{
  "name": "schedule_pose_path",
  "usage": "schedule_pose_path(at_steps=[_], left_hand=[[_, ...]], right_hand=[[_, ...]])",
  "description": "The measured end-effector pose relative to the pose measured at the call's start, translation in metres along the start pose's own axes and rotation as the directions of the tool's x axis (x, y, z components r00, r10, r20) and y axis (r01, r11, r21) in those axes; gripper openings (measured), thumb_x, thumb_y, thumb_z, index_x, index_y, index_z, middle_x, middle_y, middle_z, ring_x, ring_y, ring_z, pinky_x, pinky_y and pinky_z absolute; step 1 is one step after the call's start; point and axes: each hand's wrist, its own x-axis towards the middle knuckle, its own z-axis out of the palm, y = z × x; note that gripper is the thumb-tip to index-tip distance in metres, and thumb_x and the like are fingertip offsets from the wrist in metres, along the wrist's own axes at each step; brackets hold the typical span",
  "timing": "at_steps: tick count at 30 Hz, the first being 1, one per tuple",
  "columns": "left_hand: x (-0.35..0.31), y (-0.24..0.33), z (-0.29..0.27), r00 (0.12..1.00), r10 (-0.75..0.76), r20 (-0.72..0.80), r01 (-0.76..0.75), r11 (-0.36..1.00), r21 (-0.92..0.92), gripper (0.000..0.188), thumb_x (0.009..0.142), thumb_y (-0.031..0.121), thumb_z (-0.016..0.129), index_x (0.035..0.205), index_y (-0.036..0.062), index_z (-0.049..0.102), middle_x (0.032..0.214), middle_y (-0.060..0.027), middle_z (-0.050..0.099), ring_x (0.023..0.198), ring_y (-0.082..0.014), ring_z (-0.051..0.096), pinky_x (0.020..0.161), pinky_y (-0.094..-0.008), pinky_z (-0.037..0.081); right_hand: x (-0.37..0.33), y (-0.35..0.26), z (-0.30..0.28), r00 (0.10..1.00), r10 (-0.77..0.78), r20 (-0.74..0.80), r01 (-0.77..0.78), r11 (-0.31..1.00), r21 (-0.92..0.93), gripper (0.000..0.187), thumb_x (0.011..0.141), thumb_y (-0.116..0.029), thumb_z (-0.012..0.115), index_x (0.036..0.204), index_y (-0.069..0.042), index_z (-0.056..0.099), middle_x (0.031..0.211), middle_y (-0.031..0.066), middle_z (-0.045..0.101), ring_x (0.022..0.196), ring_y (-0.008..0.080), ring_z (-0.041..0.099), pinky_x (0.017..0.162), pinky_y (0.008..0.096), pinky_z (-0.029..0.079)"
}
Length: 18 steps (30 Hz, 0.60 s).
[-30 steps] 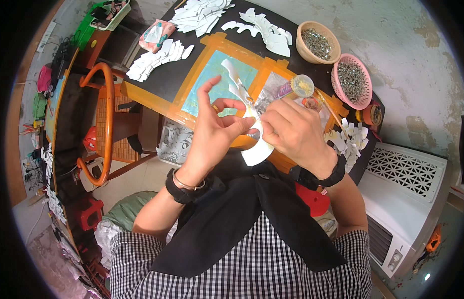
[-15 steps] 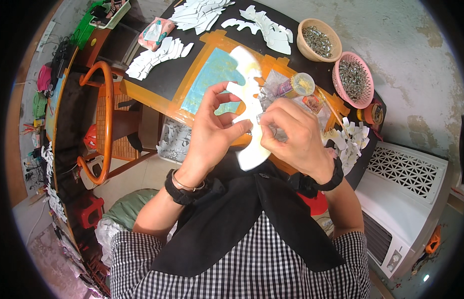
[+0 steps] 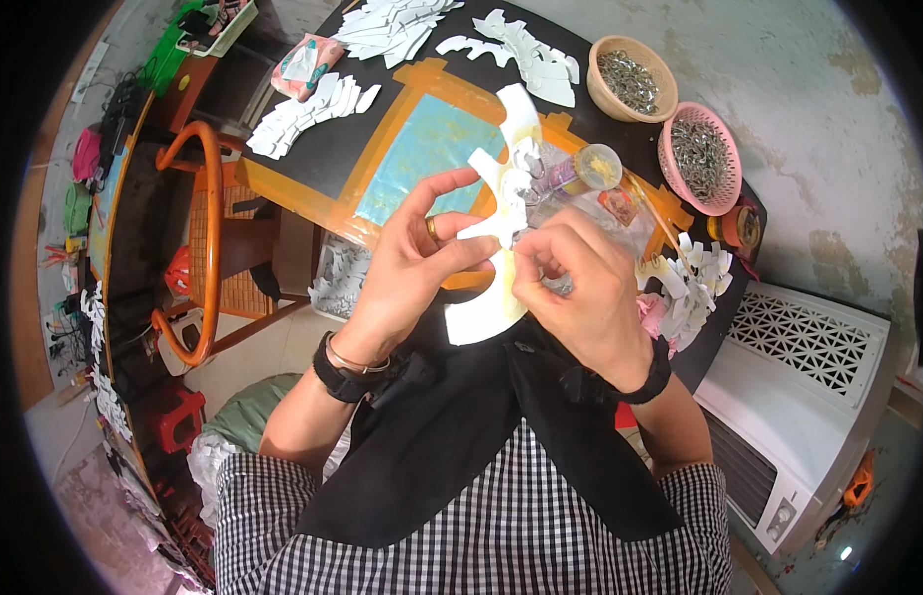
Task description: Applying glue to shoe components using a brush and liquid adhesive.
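Observation:
A curved white cut-out piece with notches [image 3: 481, 315] and yellowish smears is held up in front of me. My left hand [image 3: 407, 253] grips its left side, thumb on the near face and fingers spread along the notched edge. My right hand [image 3: 580, 288] is pinched at the middle of its right edge; whatever small part lies between those fingertips is too hidden to name. Below and behind the piece lies a light blue sheet [image 3: 412, 159] framed with brown tape on the black table. A round clear tub [image 3: 598, 167] with yellow contents stands beyond my right hand.
Beige [image 3: 635, 79] and pink [image 3: 699, 159] baskets of metal clips stand at the far right. White cut-outs lie in stacks [image 3: 313, 114] at the far left and in a pile [image 3: 694, 288] at the right. An orange-armed chair [image 3: 219, 238] stands left; a white appliance [image 3: 799, 397] stands right.
The white piece has turned, its upper end swinging right and its lower end left. My left thumb and right fingertips have stayed near its middle.

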Motion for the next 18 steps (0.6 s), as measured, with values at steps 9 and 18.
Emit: schedule_pose_path(at_steps=[9, 18], left_hand=[[-0.007, -0.006, 0.002, 0.986, -0.164, 0.032, 0.166, 0.940, -0.297, 0.049, 0.091, 0.009, 0.055, 0.139, 0.0004, 0.046, 0.095, -0.0006, 0.064, 0.074, -0.0067, 0.060, 0.069, -0.0202, 0.050], [-0.008, 0.007, 0.015, 0.991, -0.128, 0.025, 0.129, 0.940, -0.314, 0.060, 0.088, 0.017, 0.051, 0.145, -0.0028, 0.042, 0.096, 0.0001, 0.062, 0.076, -0.0033, 0.053, 0.072, -0.0192, 0.042]], right_hand=[[-0.006, -0.013, 0.007, 0.991, -0.110, -0.080, 0.097, 0.985, -0.145, 0.021, 0.071, 0.002, 0.074, 0.082, -0.006, 0.058, 0.075, 0.0047, 0.052, 0.065, 0.0210, 0.059, 0.052, 0.0342, 0.048], [-0.011, -0.021, 0.007, 0.989, -0.035, -0.144, 0.010, 0.986, -0.168, 0.020, 0.072, 0.001, 0.073, 0.081, -0.008, 0.057, 0.075, 0.0042, 0.051, 0.065, 0.0208, 0.060, 0.051, 0.0343, 0.047]])
